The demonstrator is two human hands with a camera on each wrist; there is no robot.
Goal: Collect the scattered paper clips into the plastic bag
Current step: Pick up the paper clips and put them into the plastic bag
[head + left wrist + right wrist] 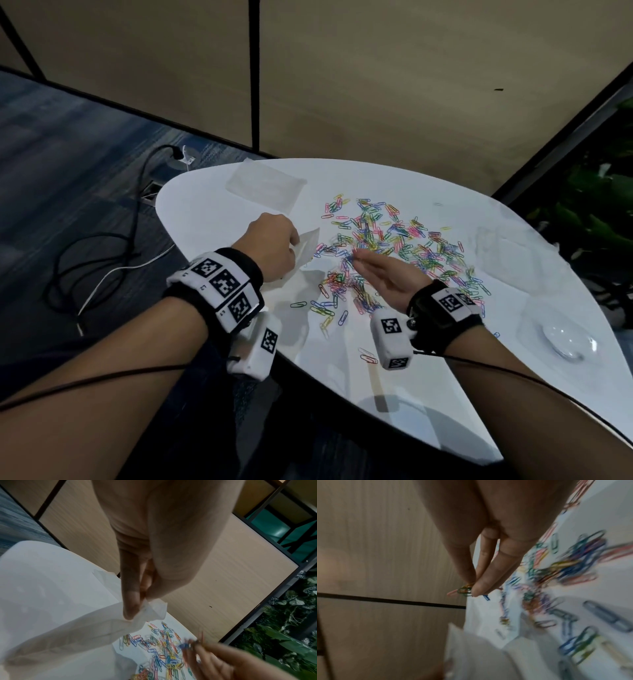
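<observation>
Several coloured paper clips (394, 240) lie scattered over the white table (428, 377). My left hand (274, 246) pinches the rim of a clear plastic bag (305, 253) and holds it up at the table's left side; the pinch shows in the left wrist view (137, 607) on the bag (68, 628). My right hand (376, 270) hovers over the clips beside the bag. Its fingertips (479, 589) pinch a small bunch of clips (464, 590), also seen blurred from the left wrist as the bunch (190, 643).
A second flat clear bag (263, 185) lies at the table's far left. A clear round lid (568, 339) sits at the right. Black and white cables (102, 246) trail on the carpet to the left. Plants (599, 205) stand to the right, beige panels behind.
</observation>
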